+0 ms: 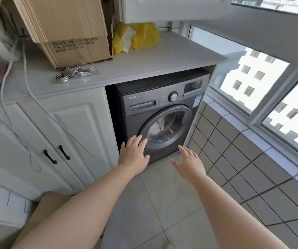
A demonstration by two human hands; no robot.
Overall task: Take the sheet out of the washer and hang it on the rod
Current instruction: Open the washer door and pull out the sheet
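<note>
A dark grey front-loading washer (162, 97) stands in a niche under a white countertop. Its round glass door (166, 129) is closed, and I cannot make out the sheet behind the glass. My left hand (133, 155) reaches out with straight fingers, its fingertips at the lower left rim of the door. My right hand (189, 162) hovers with spread fingers in front of the washer's lower right corner and holds nothing. No rod is in view.
The white countertop (144, 63) carries a cardboard box (69, 29), metal clothes clips (76, 73) and a yellow bag (139, 35). White cabinet doors (54, 141) stand left of the washer. A tiled wall (243, 159) with windows runs along the right.
</note>
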